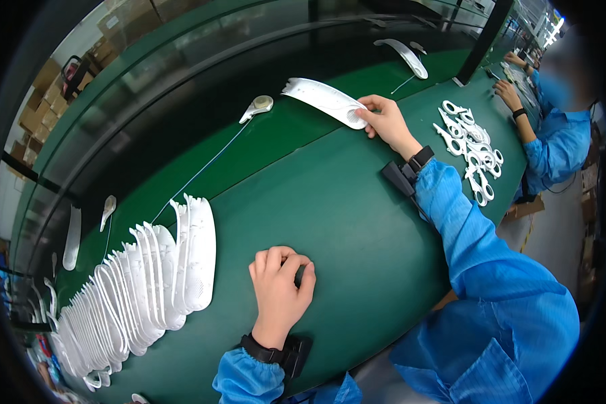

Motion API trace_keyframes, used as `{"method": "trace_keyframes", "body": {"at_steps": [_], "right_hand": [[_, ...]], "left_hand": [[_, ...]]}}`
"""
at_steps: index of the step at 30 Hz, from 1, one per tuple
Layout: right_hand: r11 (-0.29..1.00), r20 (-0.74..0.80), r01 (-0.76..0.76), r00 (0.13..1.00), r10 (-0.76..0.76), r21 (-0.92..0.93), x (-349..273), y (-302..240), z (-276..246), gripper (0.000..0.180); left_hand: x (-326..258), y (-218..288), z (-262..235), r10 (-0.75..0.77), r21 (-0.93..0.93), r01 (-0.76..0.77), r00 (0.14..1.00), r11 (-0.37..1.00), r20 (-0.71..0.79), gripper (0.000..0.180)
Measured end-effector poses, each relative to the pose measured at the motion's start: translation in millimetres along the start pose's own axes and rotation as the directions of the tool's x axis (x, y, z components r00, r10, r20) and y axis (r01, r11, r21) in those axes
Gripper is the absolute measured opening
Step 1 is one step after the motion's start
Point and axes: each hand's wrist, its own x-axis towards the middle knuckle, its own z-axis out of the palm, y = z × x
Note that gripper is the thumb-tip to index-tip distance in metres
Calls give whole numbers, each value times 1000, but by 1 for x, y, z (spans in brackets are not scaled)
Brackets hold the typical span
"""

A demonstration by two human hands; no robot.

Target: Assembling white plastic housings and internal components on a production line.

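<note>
My right hand [385,123] reaches to the far side of the bench. Its thumb and fingers grip the rounded, perforated end of a long, curved white plastic shell [323,99], which lies across the line between the table and the green strip behind it. Low over the near tabletop, my left hand [279,286] has its fingers curled and its thumb bent in toward the index finger; nothing shows in it. Left of that hand stands a long row of similar white shells [131,289], packed on edge against one another.
Beyond the table [343,222] runs a green strip with a small white part [257,108] on a thin cord and another shell [407,57]. White ring-ended parts [474,145] are piled at right. A co-worker's hand [508,94] and blue sleeve are past them.
</note>
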Motion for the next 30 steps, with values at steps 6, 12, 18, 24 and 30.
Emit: {"method": "trace_keyframes", "body": {"at_steps": [6,12,18,24,30], "right_hand": [[976,-28,145,989,-142,164,-1,19,-8,37],[883,-64,327,928,-368,-338,-28,5,-19,18],[528,21,207,941,-336,-824,-29,125,-284,48],[682,9,139,982,-191,-719,-53,216,-307,40],[624,46,173,976,-215,-762,-46,185,-295,33]], "left_hand": [[0,5,2,3,-18,-3,1000,1000,12,4],[-7,-8,6,77,4,-77,991,997,-107,7],[9,10,16,62,-105,-73,992,992,-106,5],[-2,3,18,30,-123,-46,991,991,-131,4],[-6,20,17,30,-59,-39,989,997,-143,8]]}}
